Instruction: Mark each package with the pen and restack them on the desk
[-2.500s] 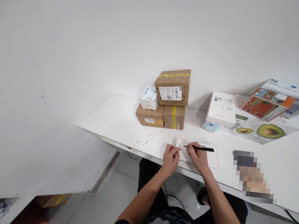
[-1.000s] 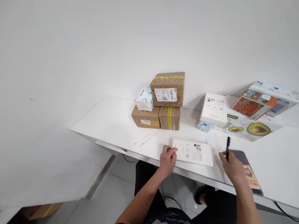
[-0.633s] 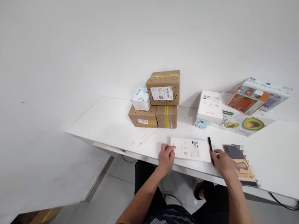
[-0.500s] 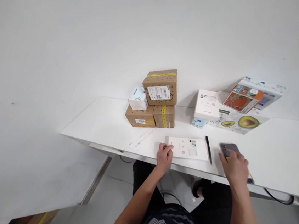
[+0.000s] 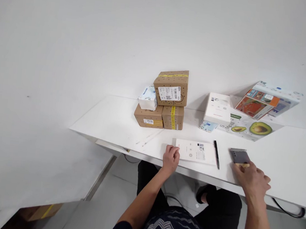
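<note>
At the left end of a flat white box [image 5: 195,151] with printed labels, my left hand [image 5: 171,159] is closed, its curled fingers gripping the edge. Under my right hand [image 5: 252,180] lies a grey smartphone [image 5: 237,156], back side up. The thumb and fingers of that hand close across the phone, covering its lower part. A small tan patch [image 5: 242,165] shows between the fingers; what it is I cannot make out. Between the box and the phone rests a black pen [image 5: 216,154].
Brown cartons [image 5: 170,89] are stacked near the wall, with a small light-blue box [image 5: 148,97] on one. A white box [image 5: 218,107] stands on a blue one. Right of it are an avocado-printed box [image 5: 261,128], an orange box [image 5: 255,103] and a larger light-blue box [image 5: 288,94].
My right hand has slid toward the phone's near end, uncovering more of its upper back and the tan patch. My left hand stays at the white box. The whole view has shifted slightly.
</note>
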Motion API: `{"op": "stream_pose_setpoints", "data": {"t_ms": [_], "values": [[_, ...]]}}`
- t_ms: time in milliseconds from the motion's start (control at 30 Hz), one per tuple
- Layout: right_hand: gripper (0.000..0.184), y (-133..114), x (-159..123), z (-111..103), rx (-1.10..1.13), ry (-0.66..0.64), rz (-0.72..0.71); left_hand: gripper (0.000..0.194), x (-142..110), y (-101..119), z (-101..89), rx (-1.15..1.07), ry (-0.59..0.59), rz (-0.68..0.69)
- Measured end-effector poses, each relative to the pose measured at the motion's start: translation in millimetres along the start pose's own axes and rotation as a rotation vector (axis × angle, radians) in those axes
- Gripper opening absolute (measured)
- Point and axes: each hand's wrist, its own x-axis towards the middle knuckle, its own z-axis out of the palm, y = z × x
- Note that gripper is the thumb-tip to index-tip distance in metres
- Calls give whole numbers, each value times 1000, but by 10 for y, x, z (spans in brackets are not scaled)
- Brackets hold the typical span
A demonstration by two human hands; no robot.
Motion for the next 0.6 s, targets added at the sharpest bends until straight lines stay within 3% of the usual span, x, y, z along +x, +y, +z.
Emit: {"op": "stream_pose_setpoints", "data": {"t_ms": [100, 233, 300, 367, 500, 600], "values": [[77, 37, -36, -142, 205, -11, 77, 20, 1, 6, -2, -5, -2, -5], [61, 5, -252, -369, 1002, -148, 213, 21, 0, 15, -6, -7, -8, -15], [53, -89, -428, -438, 1400, -340, 295, 21, -2, 19, -11, -6, -14, -25], [52, -230, -634, -432, 1631, -594, 382, 21, -2, 23, -13, -5, -23, -35], [50, -567, -1055, -174, 1739, -1078, 474, 21, 0, 33, -11, 3, -41, -63], [46, -800, -1300, 68, 1794, -1306, 425, 20, 1, 42, -19, 14, -58, -103]]}}
